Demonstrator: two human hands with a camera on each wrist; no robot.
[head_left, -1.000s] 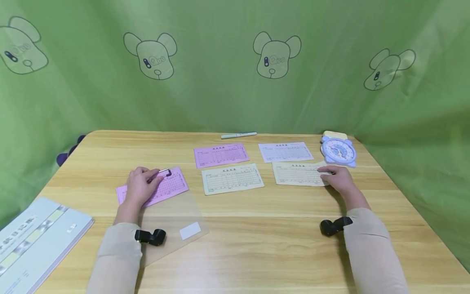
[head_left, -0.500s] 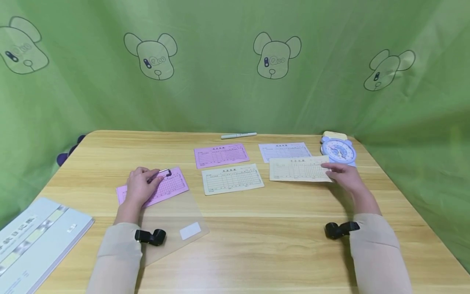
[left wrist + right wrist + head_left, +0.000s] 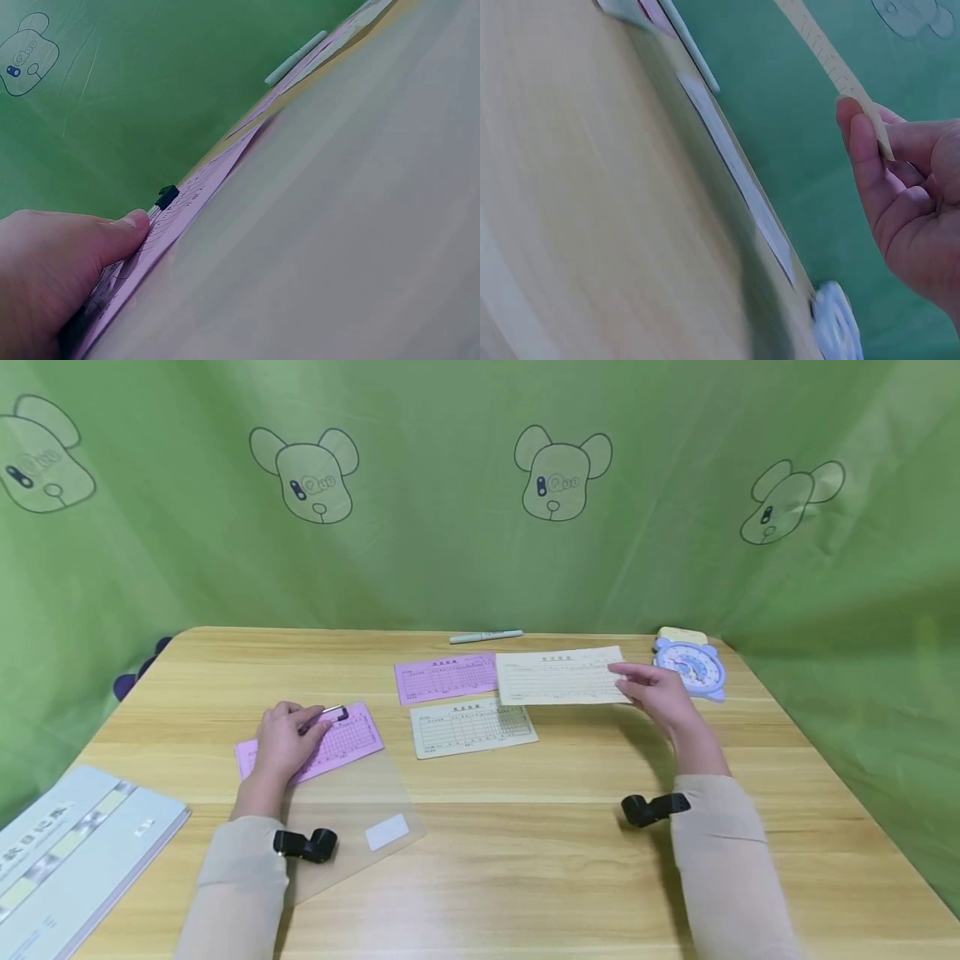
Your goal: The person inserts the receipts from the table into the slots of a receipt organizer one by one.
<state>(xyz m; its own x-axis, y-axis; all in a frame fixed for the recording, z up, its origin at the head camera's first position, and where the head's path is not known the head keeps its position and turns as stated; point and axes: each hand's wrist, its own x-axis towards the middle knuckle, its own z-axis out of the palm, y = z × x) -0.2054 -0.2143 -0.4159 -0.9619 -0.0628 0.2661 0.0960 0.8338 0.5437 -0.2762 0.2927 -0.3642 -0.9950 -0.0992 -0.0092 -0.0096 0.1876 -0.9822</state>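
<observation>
Now, in the head view, the cream printed form (image 3: 558, 677), flat on the wooden table (image 3: 517, 843) a second ago, is aloft in the right hand's (image 3: 663, 693) pinch and farther left, so apparently in transit; a stretch of wood lies between the hands, the far edge just behind the marker pen (image 3: 486, 637). In the left wrist view, the left hand (image 3: 67, 262) grips a black-ended clip (image 3: 168, 196) over a purple form (image 3: 176, 221). In the right wrist view, air separates cream form from table.

The head view looks forward and down across the surface (image 3: 525, 860); tilted wrist views look close past left fingers (image 3: 124, 236) and right fingers (image 3: 866, 142), sharing its green curtain (image 3: 450, 568), upper left and upper right respectively.
</observation>
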